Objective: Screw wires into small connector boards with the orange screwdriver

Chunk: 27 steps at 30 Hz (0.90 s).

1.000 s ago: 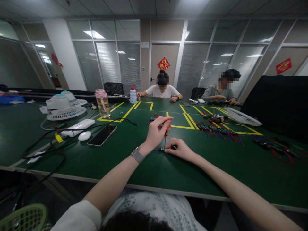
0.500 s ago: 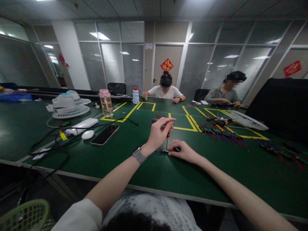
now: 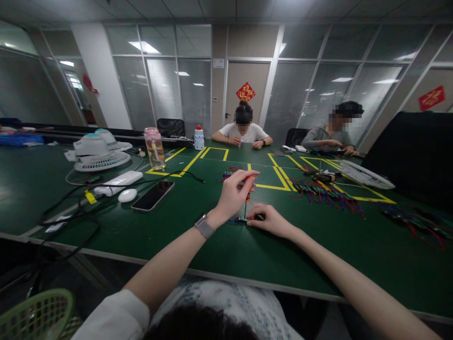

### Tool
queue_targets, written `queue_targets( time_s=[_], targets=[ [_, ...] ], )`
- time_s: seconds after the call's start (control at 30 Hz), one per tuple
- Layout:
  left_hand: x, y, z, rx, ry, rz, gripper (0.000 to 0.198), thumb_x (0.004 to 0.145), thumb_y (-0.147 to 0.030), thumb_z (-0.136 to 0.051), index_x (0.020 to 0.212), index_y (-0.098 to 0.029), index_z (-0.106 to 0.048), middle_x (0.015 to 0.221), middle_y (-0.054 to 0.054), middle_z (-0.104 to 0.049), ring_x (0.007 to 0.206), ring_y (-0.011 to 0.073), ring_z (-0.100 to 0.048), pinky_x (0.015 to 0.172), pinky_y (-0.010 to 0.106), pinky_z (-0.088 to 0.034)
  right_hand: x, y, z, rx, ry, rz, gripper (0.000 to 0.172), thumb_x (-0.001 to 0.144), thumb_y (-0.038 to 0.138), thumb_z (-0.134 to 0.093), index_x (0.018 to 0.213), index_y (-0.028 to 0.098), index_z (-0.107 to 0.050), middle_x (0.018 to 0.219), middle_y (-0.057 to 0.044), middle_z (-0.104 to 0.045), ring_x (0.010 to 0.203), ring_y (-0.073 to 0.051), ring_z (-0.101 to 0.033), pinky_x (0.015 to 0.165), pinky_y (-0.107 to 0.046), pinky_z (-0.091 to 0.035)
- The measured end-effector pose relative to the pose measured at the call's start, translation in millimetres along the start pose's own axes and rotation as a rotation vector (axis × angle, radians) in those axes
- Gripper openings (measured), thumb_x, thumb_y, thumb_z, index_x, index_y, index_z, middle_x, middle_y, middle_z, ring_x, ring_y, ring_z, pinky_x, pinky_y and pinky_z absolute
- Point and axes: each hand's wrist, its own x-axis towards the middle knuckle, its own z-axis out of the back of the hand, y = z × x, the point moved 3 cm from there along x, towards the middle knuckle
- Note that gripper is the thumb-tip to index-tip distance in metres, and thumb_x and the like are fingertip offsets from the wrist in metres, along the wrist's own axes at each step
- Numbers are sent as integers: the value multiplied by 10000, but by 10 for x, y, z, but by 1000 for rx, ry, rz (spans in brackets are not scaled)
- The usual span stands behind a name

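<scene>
My left hand, with a watch on its wrist, is closed round the orange-red handle of a screwdriver. The screwdriver stands upright, and its thin shaft points down at a small green circuit board with wires on the table. From the right, my right hand pinches the end of that board between thumb and fingers. The screwdriver's tip meets the board close to those fingertips; the exact contact spot is too small to make out. Just beyond my left hand lies a bundle of wired boards, partly hidden by it.
On the green table, a phone, white case, cables, fans and a bottle lie to the left. Several wired boards and a keyboard are on the right. Two people sit across.
My hands keep nearly the same pose on the screwdriver and board. The view has shifted slightly. Across the table, one person's hand has moved inward, and the other person's arm has shifted.
</scene>
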Motion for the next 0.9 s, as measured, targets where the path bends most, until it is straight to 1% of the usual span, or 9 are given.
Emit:
queue_targets(
  time_s=[0.17,0.27,0.4,0.47,0.57,0.63,0.67,0.8,0.9],
  targets=[
    [-3,23,-1,-18,-11,4,259,923,-349,-497,1036,-183,-660,994,56,-608,765,117,-671,635,205,-593,0,25,11,3,-5,4,235,812,402,-668,835,180,-741,792,-55,-671,782,-189,-592,758,-324,-456],
    [-10,24,-3,-3,-4,1,252,923,-341,-499,1037,-182,-658,951,50,-617,730,105,-662,633,198,-583,-1,36,14,2,-1,10,244,836,403,-641,829,182,-742,791,-56,-677,784,-189,-595,762,-323,-452],
    [-36,16,-24,26,31,3,253,931,-316,-486,1080,-186,-644,937,49,-624,694,93,-649,626,194,-569,-3,38,7,-10,-11,11,237,812,394,-667,827,167,-734,778,-58,-668,754,-183,-587,710,-309,-453],
    [-52,4,-31,46,38,-12,276,948,-311,-448,1119,-195,-630,984,60,-623,725,101,-652,638,202,-569,-6,37,1,-22,-20,9,233,807,389,-672,827,164,-732,759,-55,-661,733,-179,-579,686,-303,-450],
    [-60,-25,-25,102,23,-78,300,965,-285,-398,1152,-205,-619,1105,87,-612,848,138,-657,731,249,-573,-10,43,-6,-39,-33,9,231,804,394,-675,824,171,-731,742,-51,-656,725,-177,-572,685,-304,-453],
    [-50,-30,-17,118,7,-98,287,961,-263,-411,1141,-199,-625,1132,91,-614,902,156,-658,791,275,-565,-13,49,-9,-46,-38,13,227,802,393,-678,825,173,-732,739,-51,-656,723,-177,-571,689,-305,-456],
    [-41,-25,-13,108,1,-90,278,956,-257,-424,1137,-196,-627,1126,89,-621,905,158,-660,797,277,-564,-15,51,-10,-49,-39,14,223,802,389,-678,828,174,-733,740,-50,-656,721,-176,-570,689,-305,-456],
    [-3,16,-2,24,-10,-7,256,934,-277,-479,1115,-193,-639,1065,74,-633,856,146,-658,696,235,-579,-24,46,-18,-69,-50,17,192,807,358,-679,879,190,-738,740,-42,-650,726,-176,-576,691,-301,-453],
    [10,22,10,55,-14,7,217,912,-281,-522,1048,-194,-667,999,59,-616,815,133,-634,653,214,-564,-27,42,-28,-83,-56,24,175,808,334,-683,899,196,-741,753,-42,-651,744,-181,-584,699,-299,-450]
  ],
)
